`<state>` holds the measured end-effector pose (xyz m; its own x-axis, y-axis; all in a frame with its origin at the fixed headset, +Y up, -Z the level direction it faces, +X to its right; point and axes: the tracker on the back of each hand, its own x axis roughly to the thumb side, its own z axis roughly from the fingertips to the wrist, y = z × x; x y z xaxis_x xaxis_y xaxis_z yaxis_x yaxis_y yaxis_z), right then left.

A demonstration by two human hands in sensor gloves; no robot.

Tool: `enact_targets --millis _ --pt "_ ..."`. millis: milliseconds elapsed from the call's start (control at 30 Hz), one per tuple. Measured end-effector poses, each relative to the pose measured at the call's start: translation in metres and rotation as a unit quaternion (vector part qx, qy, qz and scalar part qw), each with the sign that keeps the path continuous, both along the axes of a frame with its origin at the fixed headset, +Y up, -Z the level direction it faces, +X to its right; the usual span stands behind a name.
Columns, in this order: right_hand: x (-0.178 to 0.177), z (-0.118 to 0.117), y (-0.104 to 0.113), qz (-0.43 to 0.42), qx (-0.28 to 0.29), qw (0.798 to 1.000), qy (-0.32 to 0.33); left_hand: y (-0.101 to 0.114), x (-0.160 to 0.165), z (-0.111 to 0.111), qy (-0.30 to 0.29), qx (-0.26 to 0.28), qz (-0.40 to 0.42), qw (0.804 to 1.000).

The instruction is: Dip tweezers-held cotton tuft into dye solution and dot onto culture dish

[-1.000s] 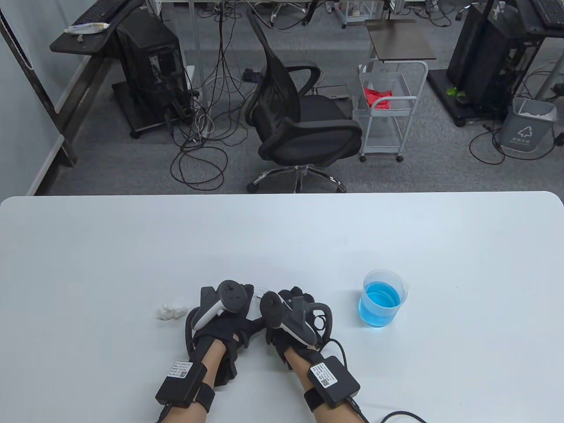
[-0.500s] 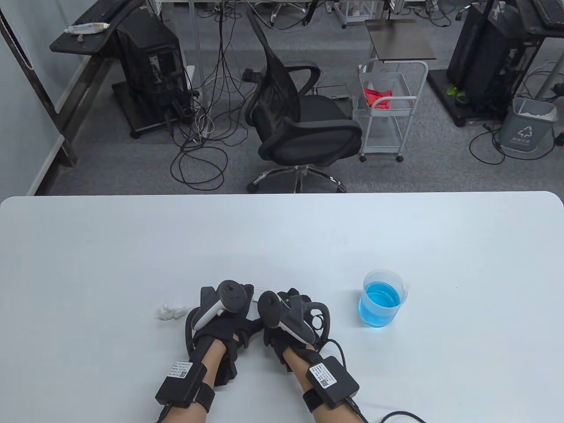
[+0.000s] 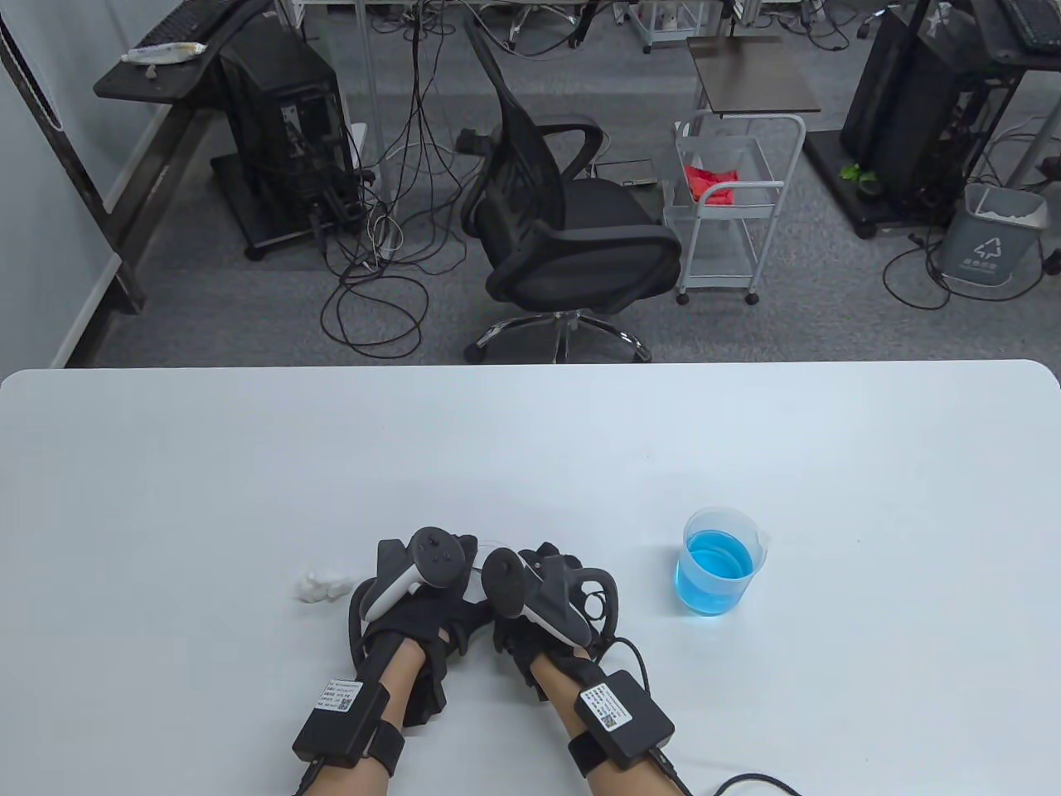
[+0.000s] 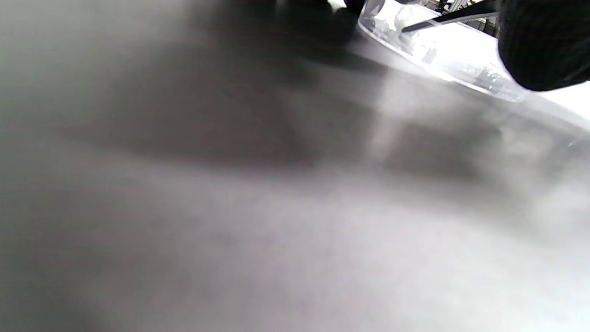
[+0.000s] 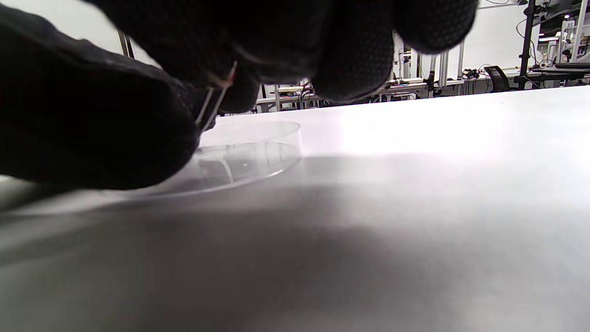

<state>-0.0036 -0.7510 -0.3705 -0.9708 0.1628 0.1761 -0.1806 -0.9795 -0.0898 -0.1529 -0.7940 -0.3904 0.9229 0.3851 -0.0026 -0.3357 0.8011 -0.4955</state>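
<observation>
Two sets of gloved fingers (image 5: 355, 60) meeting over the clear culture dish (image 5: 249, 159), right hand (image 3: 543, 593) pinching thin tweezers (image 5: 213, 103); left hand (image 3: 414, 597) beside it, grip unclear; cotton tufts (image 3: 319, 585) left, blue dye beaker (image 3: 718, 562) right on the surface (image 3: 530, 448)

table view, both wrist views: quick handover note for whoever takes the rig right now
Left hand: low beside the culture dish; grip hidden.
Right hand: holds the tweezers over the dish; tips hidden.
Beaker of blue dye stands to the right, untouched by either hand.
Cotton pile lies left of the hands.
Done: tweezers picked up. No blue dots visible on the dish.
Left: confirm a tuft is held, dip, dot the dish.
</observation>
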Motion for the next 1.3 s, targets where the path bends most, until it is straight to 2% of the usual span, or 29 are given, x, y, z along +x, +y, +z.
enact_targets --millis 1300 --pt "0.011 0.004 0.012 0.008 -0.032 0.999 -0.013 -0.001 -0.001 0.0 0.001 0.001 0.003 1.0"
